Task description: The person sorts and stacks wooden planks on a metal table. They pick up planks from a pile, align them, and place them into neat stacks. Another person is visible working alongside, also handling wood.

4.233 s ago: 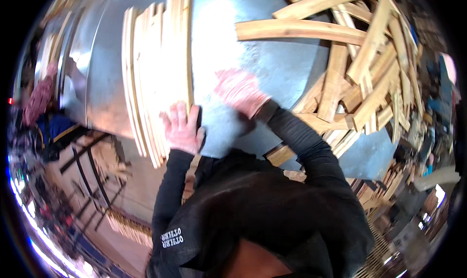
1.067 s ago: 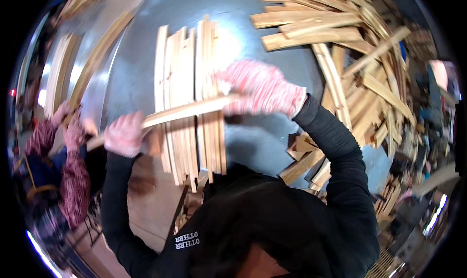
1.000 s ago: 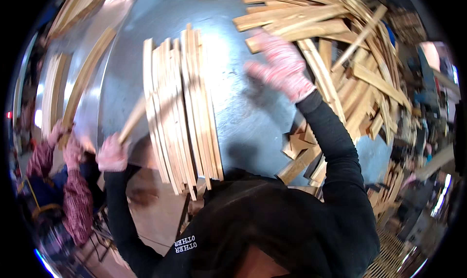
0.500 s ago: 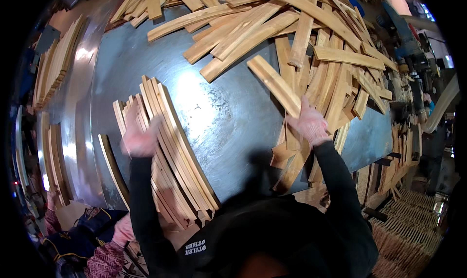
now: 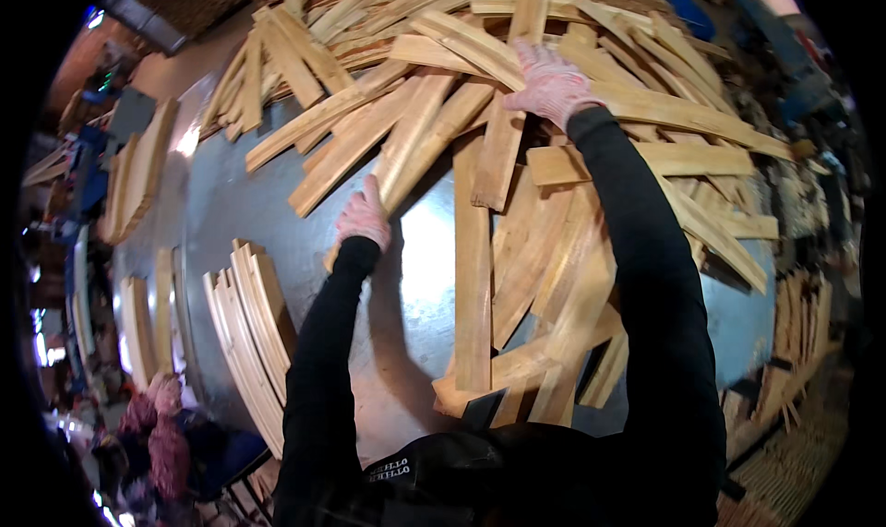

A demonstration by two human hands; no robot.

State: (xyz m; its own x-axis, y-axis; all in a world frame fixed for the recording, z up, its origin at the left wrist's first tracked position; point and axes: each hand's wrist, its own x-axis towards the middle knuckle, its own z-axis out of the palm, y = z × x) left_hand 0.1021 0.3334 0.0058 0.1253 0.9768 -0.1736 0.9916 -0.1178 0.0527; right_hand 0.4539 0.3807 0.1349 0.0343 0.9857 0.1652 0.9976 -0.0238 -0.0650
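Both my hands wear pale pinkish gloves. My left hand (image 5: 363,217) is closed round the near end of a wooden slat (image 5: 441,139), which slants up into the loose heap. Farther off to the right, my right hand (image 5: 556,86) grips the end of another slat (image 5: 469,47) at the top of the heap, its thumb below the edge. Several curved slats (image 5: 249,329) stand on edge side by side in a row at the left, partly hidden by my left forearm.
The heap of loose slats (image 5: 554,241) covers much of the metal table (image 5: 420,287). More slats stand stacked (image 5: 148,172) at the far left. A co-worker's patterned sleeve (image 5: 169,453) shows at the lower left. Wood bundles (image 5: 784,472) lie at the lower right.
My left hand has left the row of slats and reached forward to the heap, taking hold of a slat. The right hand has let go of its slat and moved farther forward to another.
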